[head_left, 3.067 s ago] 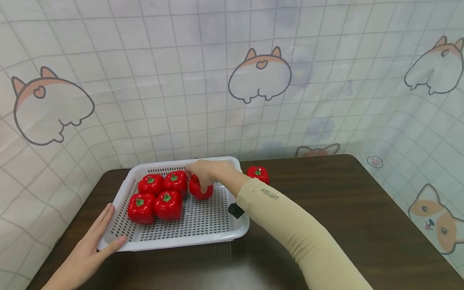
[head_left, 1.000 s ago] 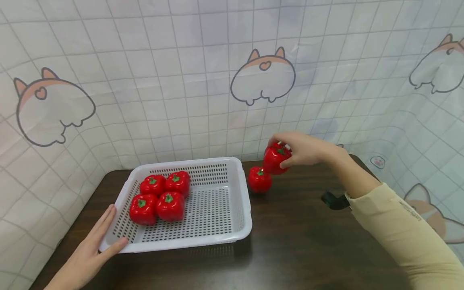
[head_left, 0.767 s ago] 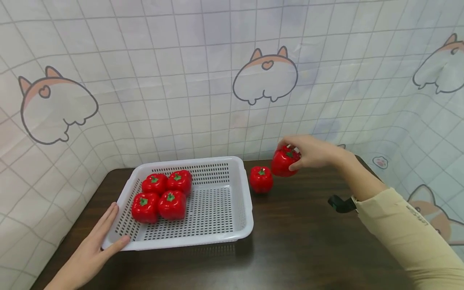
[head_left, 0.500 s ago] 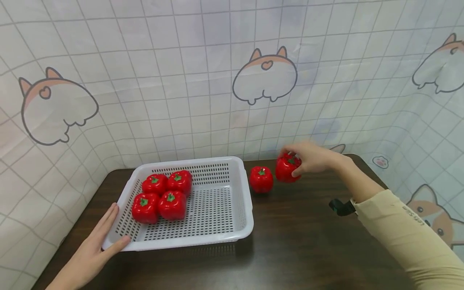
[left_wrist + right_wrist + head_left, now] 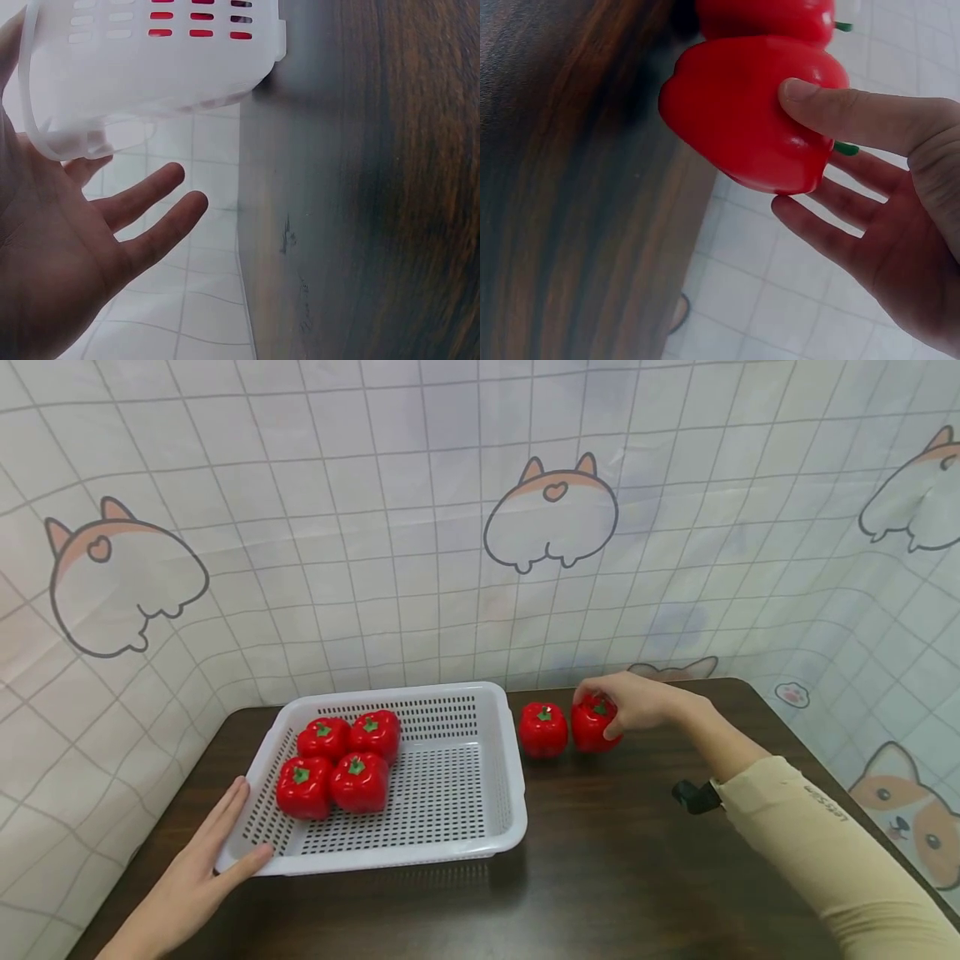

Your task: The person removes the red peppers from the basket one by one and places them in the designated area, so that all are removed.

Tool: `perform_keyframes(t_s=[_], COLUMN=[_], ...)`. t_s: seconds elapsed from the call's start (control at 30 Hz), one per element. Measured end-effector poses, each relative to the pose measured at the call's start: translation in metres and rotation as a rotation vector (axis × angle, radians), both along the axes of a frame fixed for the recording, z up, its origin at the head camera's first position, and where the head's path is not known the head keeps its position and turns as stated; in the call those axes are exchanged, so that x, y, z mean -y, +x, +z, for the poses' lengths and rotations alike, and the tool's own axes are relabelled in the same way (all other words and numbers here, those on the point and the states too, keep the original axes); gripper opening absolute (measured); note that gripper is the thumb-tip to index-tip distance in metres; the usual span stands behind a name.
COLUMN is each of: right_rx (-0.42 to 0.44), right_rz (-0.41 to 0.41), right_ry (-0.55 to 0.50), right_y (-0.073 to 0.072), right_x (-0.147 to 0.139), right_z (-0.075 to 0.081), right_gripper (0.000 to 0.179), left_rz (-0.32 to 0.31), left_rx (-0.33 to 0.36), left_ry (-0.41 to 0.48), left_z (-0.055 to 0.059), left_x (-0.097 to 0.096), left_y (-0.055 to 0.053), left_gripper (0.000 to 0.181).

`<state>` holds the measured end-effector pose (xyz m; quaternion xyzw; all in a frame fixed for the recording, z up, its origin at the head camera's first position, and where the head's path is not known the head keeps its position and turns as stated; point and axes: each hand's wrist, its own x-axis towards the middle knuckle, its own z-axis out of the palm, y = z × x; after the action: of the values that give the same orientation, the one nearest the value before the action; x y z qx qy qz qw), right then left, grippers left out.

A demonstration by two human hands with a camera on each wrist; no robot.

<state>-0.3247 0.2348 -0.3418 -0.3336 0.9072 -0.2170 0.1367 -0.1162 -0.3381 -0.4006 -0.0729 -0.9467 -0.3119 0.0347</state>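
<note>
My right hand [image 5: 637, 700] holds a red bell pepper [image 5: 591, 727] at the back of the table, right of the basket. In the right wrist view the thumb presses one side of that bell pepper [image 5: 742, 112] and the fingers lie round the other. Just left of it stands another red bell pepper [image 5: 543, 731]. My left hand [image 5: 191, 877] rests on the near left corner of the white perforated basket [image 5: 390, 860], fingers spread. The left wrist view shows the hand's outstretched fingers [image 5: 169, 225] beside the basket wall [image 5: 150, 75]. Several bell peppers [image 5: 360, 783] sit in the basket's left half.
The dark wooden table [image 5: 600, 877] carries everything. Behind it and at both sides hangs a white gridded cloth [image 5: 390, 527] with cartoon dog prints. A black strap [image 5: 696, 797] shows at the right wrist by the beige sleeve [image 5: 825, 860].
My right hand has taken a bell pepper out of the basket, carried it right, and lowered it beside the other pepper on the table. The left hand stays on the basket corner.
</note>
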Motion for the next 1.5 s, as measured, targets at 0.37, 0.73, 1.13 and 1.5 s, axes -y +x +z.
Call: perform_keyframes(t_s=[0.37, 0.73, 1.13, 1.5], right_rx=[0.011, 0.029, 0.083, 0.021], right_rz=[-0.005, -0.015, -0.035, -0.012], right_ry=[0.010, 0.005, -0.049, -0.018], right_y=[-0.006, -0.008, -0.004, -0.007], right_x=[0.002, 0.004, 0.006, 0.037], right_z=[-0.011, -0.013, 0.002, 0.032], right_gripper=[0.052, 0.054, 0.058, 0.059], left_rz=[-0.004, -0.012, -0.011, -0.010], left_rx=[-0.019, -0.036, -0.031, -0.022], left_ry=[-0.007, 0.017, 0.015, -0.007], left_z=[-0.001, -0.003, -0.002, -0.001], left_x=[0.000, 0.000, 0.001, 0.001], left_y=[-0.001, -0.001, -0.002, -0.003], left_gripper=[0.092, 0.090, 0.091, 0.092])
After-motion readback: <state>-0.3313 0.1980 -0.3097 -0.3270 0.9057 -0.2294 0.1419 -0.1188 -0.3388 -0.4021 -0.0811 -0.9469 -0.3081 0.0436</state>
